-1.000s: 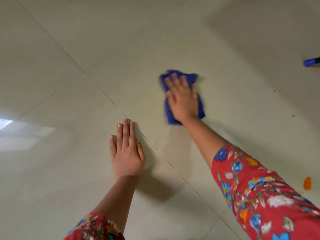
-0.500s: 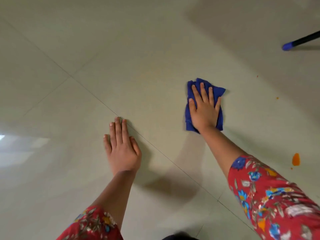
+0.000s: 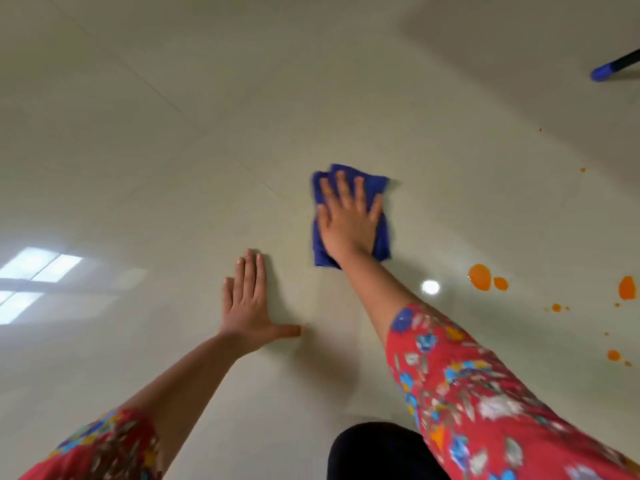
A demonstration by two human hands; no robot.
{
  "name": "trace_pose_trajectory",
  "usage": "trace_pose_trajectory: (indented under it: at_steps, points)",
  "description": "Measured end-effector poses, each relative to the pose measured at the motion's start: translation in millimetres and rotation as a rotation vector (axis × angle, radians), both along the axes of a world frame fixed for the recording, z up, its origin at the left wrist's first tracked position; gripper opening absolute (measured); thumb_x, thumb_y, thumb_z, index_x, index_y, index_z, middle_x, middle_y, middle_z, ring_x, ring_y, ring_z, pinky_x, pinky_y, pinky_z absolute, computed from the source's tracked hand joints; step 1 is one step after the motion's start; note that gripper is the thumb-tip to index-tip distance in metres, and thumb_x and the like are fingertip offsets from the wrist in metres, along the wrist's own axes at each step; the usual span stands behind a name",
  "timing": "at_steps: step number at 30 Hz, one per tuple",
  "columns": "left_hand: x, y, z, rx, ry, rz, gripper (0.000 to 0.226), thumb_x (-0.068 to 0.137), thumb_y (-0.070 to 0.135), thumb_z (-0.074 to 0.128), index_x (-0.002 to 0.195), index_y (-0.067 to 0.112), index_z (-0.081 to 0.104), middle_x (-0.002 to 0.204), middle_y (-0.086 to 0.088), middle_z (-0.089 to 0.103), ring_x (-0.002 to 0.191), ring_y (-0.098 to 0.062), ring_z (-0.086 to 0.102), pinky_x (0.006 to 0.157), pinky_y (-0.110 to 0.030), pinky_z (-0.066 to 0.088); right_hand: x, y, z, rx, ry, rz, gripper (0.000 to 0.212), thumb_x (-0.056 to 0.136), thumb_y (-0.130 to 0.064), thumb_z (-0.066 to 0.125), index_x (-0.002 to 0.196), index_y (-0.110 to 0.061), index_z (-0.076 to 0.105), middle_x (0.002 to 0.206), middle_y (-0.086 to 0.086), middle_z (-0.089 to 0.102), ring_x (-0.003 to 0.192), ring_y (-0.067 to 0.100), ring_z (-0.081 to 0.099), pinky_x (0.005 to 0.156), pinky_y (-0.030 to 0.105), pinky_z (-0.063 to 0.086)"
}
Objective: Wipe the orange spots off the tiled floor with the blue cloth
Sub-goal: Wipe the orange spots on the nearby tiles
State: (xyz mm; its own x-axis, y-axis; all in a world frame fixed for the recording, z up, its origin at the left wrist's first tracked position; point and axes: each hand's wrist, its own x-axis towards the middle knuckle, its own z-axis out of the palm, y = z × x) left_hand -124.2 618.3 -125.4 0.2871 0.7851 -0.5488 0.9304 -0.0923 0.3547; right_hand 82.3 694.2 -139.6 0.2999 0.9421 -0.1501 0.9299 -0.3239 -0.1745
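The right hand (image 3: pixel 349 220) lies spread flat on the folded blue cloth (image 3: pixel 351 216), pressing it to the tiled floor (image 3: pixel 173 133) so it rubs. The left hand (image 3: pixel 247 303), fingers straight, props the person's weight. The orange spots (image 3: pixel 479 277) lie apart, toward the floor's right side, unwiped.

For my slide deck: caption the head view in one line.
Right hand presses blue cloth flat on tiled floor, left hand flat beside it, orange spots unwiped to the right.
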Motion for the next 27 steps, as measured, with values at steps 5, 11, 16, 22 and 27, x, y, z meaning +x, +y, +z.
trace_pose_trajectory:
  at_steps: [5, 11, 16, 22, 27]
  points:
    - [1, 0, -3, 0.043, 0.024, 0.006, 0.155, 0.040, 0.091, 0.058, 0.140, 0.020, -0.036, 0.147, 0.006, -0.043, 0.132, -0.011, -0.044, 0.113, -0.038, -0.020, -72, -63, -5, 0.048, 0.011, 0.484, 0.053, 0.098, -0.046, 0.025, 0.151, -0.039, 0.025, 0.161, -0.012, 0.021, 0.148, 0.020, 0.019, 0.118, 0.053, 0.011]
    - [-1, -2, 2, 0.037, -0.020, 0.018, 0.156, 0.038, 0.088, 0.063, 0.134, 0.026, -0.044, 0.144, 0.009, -0.048, 0.133, -0.009, -0.045, 0.105, -0.032, -0.031, 59, -81, 0, -0.013, -0.097, -0.065, 0.052, 0.100, -0.047, 0.023, 0.152, -0.039, 0.018, 0.162, -0.010, 0.014, 0.150, 0.020, 0.013, 0.118, 0.055, 0.010]
    - [-2, -2, 6, 0.027, -0.005, 0.019, 0.157, 0.041, 0.084, 0.068, 0.140, 0.022, -0.036, 0.150, 0.005, -0.040, 0.131, -0.009, -0.046, 0.113, -0.038, -0.019, -19, -68, -1, -0.002, -0.047, 0.256, 0.056, 0.099, -0.045, 0.026, 0.153, -0.037, 0.017, 0.163, -0.008, 0.013, 0.150, 0.023, 0.013, 0.117, 0.054, 0.010]
    - [0, -4, 10, 0.021, 0.001, 0.000, 0.157, 0.041, 0.087, 0.066, 0.139, 0.023, -0.039, 0.147, 0.006, -0.045, 0.132, -0.011, -0.044, 0.113, -0.040, -0.020, 56, -182, 3, -0.018, -0.077, 0.237, 0.054, 0.099, -0.047, 0.025, 0.152, -0.040, 0.019, 0.162, -0.012, 0.014, 0.149, 0.019, 0.018, 0.117, 0.051, 0.019]
    - [-2, -2, 2, 0.033, -0.016, 0.008, 0.156, 0.039, 0.087, 0.064, 0.134, 0.026, -0.043, 0.143, 0.009, -0.049, 0.132, -0.009, -0.046, 0.112, -0.039, -0.022, 30, -87, 4, -0.009, -0.087, -0.016, 0.053, 0.102, -0.044, 0.025, 0.153, -0.039, 0.014, 0.163, -0.011, 0.007, 0.150, 0.019, 0.007, 0.118, 0.052, 0.007]
